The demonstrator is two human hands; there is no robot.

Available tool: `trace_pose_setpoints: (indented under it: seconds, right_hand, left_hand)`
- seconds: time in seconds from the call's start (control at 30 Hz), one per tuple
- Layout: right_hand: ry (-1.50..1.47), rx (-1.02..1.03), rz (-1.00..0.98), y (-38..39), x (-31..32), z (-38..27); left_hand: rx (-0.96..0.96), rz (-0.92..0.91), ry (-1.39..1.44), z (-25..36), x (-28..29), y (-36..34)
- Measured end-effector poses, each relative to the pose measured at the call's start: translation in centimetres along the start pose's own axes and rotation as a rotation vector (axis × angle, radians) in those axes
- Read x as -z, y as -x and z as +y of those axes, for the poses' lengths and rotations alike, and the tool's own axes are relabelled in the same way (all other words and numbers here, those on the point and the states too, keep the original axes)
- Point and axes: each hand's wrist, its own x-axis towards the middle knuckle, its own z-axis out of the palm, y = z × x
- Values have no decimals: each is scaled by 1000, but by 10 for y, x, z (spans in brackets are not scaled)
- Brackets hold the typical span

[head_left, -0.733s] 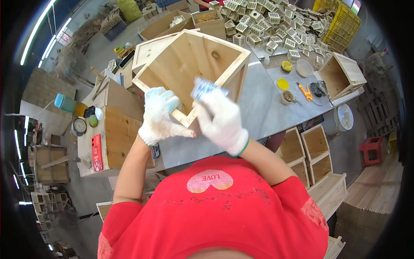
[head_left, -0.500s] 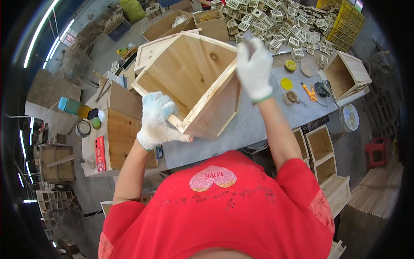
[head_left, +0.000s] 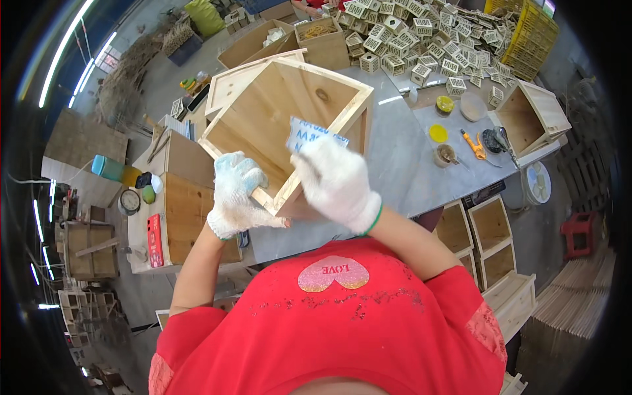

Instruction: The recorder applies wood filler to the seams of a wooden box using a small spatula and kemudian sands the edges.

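Note:
A pale wooden box [head_left: 270, 112], open side up, is tilted on the table in front of me. My left hand [head_left: 238, 191], in a white glove, is closed round its near corner, with the thumb below the rim. In my gloved right hand [head_left: 339, 187] is a piece of sandpaper [head_left: 309, 131], its white back with blue print showing. That hand is over the box's right-hand rim, near the same corner. The glove hides where the sandpaper meets the wood.
A grey table [head_left: 401, 164] carries jars, a yellow lid [head_left: 438, 133] and orange-handled pruners [head_left: 473, 145]. Many slatted wooden blocks [head_left: 421, 52] are heaped at the back. Another wooden box [head_left: 530, 118] stands at the right. A red phone case-like box [head_left: 155, 240] lies at left.
My right hand has come down and left from the box's far right corner to the near rim, bringing the sandpaper. My left hand keeps its grip on the corner.

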Motion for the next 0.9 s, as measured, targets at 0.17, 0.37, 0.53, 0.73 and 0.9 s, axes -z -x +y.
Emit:
trace_pose_setpoints:
  seconds: [0.17, 0.37, 0.53, 0.73, 0.9]
  right_hand:
    - [272, -246, 71, -57, 42, 108]
    - [150, 320, -742, -64, 37, 65]
    - [-260, 299, -457, -47, 40, -29]
    - [59, -409, 248, -33, 32, 78]
    - [121, -817, -185, 88, -18, 140]
  left_hand:
    - [68, -130, -6, 1, 3, -1]
    - [100, -117, 30, 5, 4, -3]
    - [65, -55, -35, 2, 3, 1]
    - [86, -99, 8, 6, 7, 1]
    - [22, -125, -7, 4, 2, -5]
